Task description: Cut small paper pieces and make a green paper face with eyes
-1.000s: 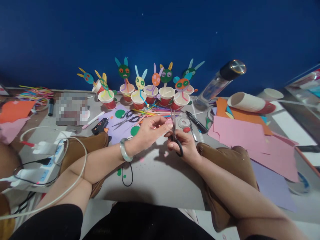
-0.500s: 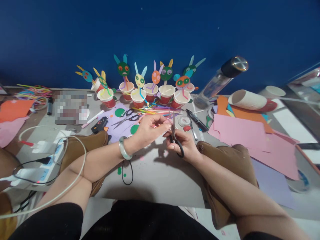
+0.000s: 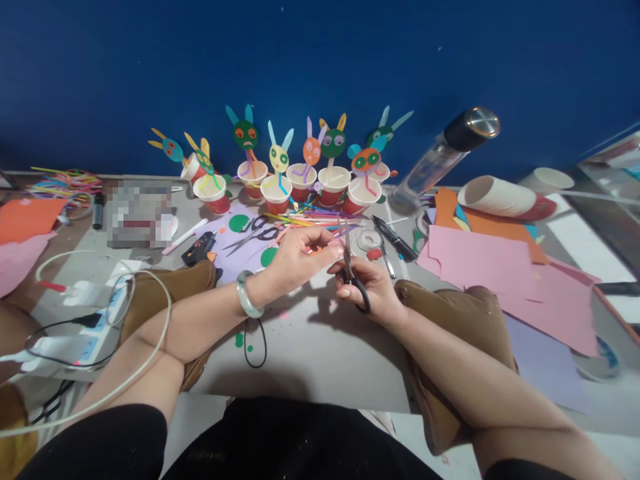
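Observation:
My right hand (image 3: 373, 287) grips a pair of scissors (image 3: 361, 299) by the dark handles, blades pointing up and away from me. Beside the blades, my left hand (image 3: 305, 257) is closed in a pinch, thumb and fingertips together. A hint of pink shows at those fingertips, but what they hold is too small to make out. A pale green bangle (image 3: 249, 295) circles my left wrist. Beyond my hands lie colourful pipe cleaners (image 3: 320, 219). A second pair of scissors (image 3: 253, 237) rests on purple paper (image 3: 227, 257), left of my left hand.
Several red-and-white paper cups (image 3: 277, 200) with paper animal heads stand along the blue wall. A clear bottle (image 3: 430, 167) is right of them. Pink paper sheets (image 3: 480, 263) lie at right. Tape (image 3: 369, 241) and markers (image 3: 395, 239) sit close by; a power strip (image 3: 107, 313) is left.
Both hands stay almost in place. The scissors blades look slightly shifted beside my left fingertips, and the whole view has moved a little.

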`<action>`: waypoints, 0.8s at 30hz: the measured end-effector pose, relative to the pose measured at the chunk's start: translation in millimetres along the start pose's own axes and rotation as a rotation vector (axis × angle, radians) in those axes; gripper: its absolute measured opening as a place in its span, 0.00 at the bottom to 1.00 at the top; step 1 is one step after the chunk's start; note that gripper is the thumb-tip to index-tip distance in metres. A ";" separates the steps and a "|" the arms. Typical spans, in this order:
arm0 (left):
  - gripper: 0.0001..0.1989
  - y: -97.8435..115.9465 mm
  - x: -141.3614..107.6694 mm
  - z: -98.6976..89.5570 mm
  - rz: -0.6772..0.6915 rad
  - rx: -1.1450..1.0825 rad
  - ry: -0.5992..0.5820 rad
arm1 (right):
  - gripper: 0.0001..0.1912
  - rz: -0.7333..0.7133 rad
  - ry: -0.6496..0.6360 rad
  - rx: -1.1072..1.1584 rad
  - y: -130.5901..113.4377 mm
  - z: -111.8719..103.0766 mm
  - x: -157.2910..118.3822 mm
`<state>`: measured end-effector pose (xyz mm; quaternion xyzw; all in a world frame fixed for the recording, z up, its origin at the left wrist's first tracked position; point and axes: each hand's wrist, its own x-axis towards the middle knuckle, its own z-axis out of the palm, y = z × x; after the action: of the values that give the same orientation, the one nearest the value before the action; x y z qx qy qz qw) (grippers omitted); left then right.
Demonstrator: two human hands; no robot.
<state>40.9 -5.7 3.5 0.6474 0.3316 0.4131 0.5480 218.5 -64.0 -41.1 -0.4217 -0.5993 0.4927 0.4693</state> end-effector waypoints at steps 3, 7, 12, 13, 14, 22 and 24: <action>0.09 1.1 -0.2 -0.3 0.007 0.016 0.009 | 0.28 0.002 0.010 -0.008 -1.2 -0.1 -0.3; 0.10 2.5 -0.3 -0.6 0.001 0.015 0.002 | 0.29 0.003 0.024 -0.018 -3.6 0.3 -0.3; 0.11 3.6 -0.4 -0.4 0.024 0.020 -0.002 | 0.28 0.005 0.023 0.005 -4.9 0.4 -0.5; 0.11 3.7 -0.4 -0.4 0.027 0.025 0.000 | 0.28 0.008 0.023 0.004 -5.0 0.4 -0.5; 0.11 3.7 -0.5 -0.4 0.027 0.029 0.004 | 0.28 0.010 0.025 0.001 -5.1 0.3 -0.6; 0.09 4.0 -0.9 -2.0 0.027 0.051 0.012 | 0.26 0.015 0.021 0.011 -6.8 0.6 -1.0; 0.09 4.8 -1.2 -2.6 0.029 0.052 0.003 | 0.26 0.012 0.021 0.009 -6.4 0.7 -1.1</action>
<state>38.0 -6.4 8.2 0.6655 0.3338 0.4133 0.5243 217.7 -66.2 -35.0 -0.4284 -0.5895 0.4937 0.4745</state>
